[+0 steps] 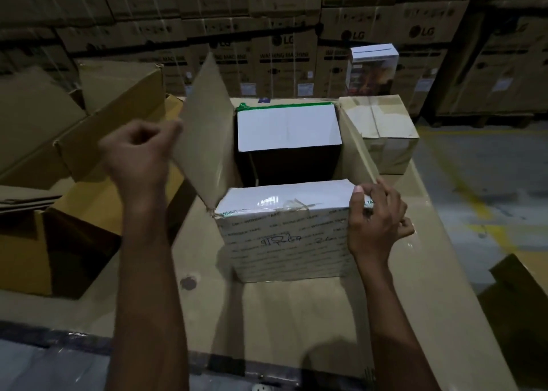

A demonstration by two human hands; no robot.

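Both forearms reach forward from the bottom edge, well apart. I see the left hand (pixel 139 153) pinching the raised left flap (pixel 207 129) of the taped carton (pixel 284 242), which stands on the bench (pixel 296 316). The right hand (pixel 375 218) grips its near right corner. Left fingers are blurred; inside the carton it is mostly dark, only a white box (pixel 287 129) shows.

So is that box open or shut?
Open. The left hand holds the left flap of the box upright, and a dark gap shows between its white flaps. Contents: cannot tell.
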